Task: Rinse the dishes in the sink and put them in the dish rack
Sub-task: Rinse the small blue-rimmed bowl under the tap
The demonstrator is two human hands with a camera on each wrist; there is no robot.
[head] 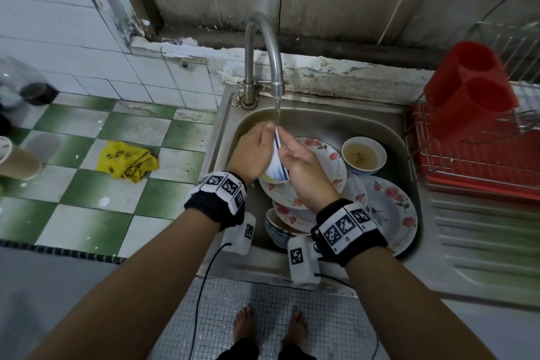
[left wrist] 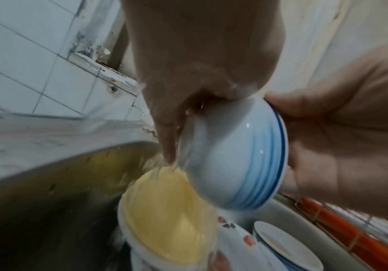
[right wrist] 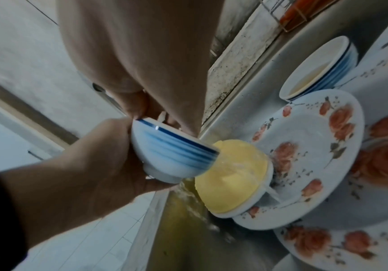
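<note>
Now left hand (head: 251,149) grips bowl (head: 276,168) under tap (head: 264,52), right hand (head: 304,166) fingers straight, rubbing inside — wet bowl could slip onto plates (head: 388,207) below, chip

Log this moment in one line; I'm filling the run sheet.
rinse | left hand holds bowl tilted under tap | right hand rubs inside | rack no dishes seen

The person has bare forearms and bare feet (head: 270,327). Each wrist wears a black band with white square tags printed in black block patterns: the left band (head: 217,199) and the right band (head: 349,228). Below each band hangs a white box with one such tag (head: 302,260), and a thin black cable (head: 204,286) runs down from it. Dark trouser hems show above the feet.
</note>
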